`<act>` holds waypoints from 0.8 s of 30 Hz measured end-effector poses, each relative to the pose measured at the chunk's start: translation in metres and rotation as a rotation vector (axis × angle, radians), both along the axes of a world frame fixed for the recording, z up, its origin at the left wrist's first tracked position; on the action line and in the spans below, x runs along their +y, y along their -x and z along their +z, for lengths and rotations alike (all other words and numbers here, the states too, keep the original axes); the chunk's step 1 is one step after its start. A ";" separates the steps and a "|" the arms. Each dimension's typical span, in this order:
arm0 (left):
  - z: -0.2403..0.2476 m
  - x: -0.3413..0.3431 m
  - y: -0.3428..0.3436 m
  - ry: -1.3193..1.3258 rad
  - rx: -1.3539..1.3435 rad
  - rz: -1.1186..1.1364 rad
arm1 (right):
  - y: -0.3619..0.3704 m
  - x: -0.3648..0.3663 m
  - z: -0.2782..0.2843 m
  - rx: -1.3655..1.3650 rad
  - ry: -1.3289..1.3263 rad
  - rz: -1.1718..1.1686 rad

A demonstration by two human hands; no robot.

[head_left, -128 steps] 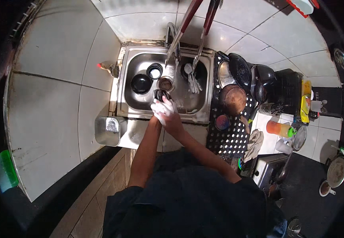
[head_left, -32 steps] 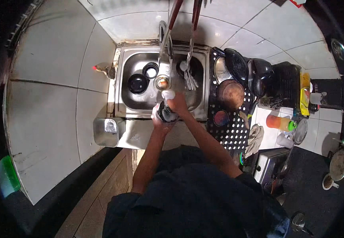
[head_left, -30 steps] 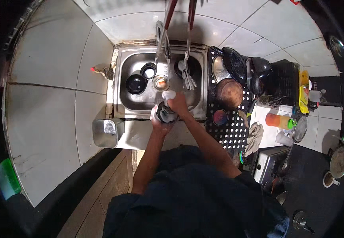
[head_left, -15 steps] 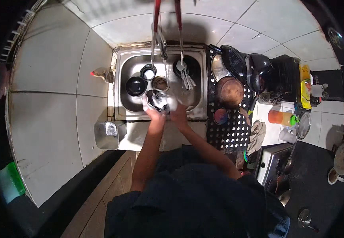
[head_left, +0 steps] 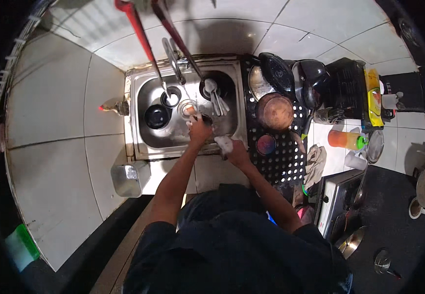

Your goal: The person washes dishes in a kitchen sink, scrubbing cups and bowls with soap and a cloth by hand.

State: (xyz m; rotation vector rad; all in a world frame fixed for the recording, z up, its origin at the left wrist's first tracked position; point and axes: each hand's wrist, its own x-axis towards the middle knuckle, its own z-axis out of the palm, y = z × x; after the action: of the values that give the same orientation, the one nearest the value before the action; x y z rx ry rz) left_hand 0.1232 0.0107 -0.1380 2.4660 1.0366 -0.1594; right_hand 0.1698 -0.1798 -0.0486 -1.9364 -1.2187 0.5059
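Observation:
My left hand [head_left: 200, 132] reaches into the steel sink [head_left: 142, 143], its fingers closed around a dark, soapy bowl [head_left: 205, 119] that they partly hide. To its right, over the sink's front edge, my right hand [head_left: 238, 154] grips a sponge [head_left: 224, 144] covered in white foam. Beyond my left hand lies the round drain [head_left: 188, 108]. A black bowl [head_left: 157, 116] rests at the left of the basin, and a smaller dark cup [head_left: 171, 97] with something white inside is just behind it. Several spoons [head_left: 216, 100] lean out of a dark dish at the back right.
Two long red-handled utensils [head_left: 141, 36] hang across the tap [head_left: 176, 63]. Right of the sink, a perforated black mat [head_left: 286, 164] bears pans and a round brown-bottomed pot [head_left: 275, 111]. A metal container [head_left: 130, 180] stands at the front left; a stove [head_left: 337, 201] is on the right.
My hands have drawn apart. The left has moved forward toward the drain with the dark bowl; the right has shifted back and right with the foamy sponge. The whole view has shifted slightly.

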 end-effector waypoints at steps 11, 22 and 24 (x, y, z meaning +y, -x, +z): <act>0.025 -0.021 -0.008 0.216 0.075 0.081 | 0.003 -0.004 0.007 -0.103 0.085 0.003; 0.077 0.060 0.069 -0.124 -0.314 0.283 | -0.005 0.003 0.019 -0.244 0.000 0.023; 0.114 0.089 0.063 -0.296 -0.433 0.399 | -0.006 -0.003 0.026 -0.216 0.037 0.008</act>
State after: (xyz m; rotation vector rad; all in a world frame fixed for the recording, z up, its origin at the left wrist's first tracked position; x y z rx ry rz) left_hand 0.0598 0.0996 -0.0238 2.3186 1.3903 0.6653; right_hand 0.1759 -0.1826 -0.0223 -2.0594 -1.3606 0.3312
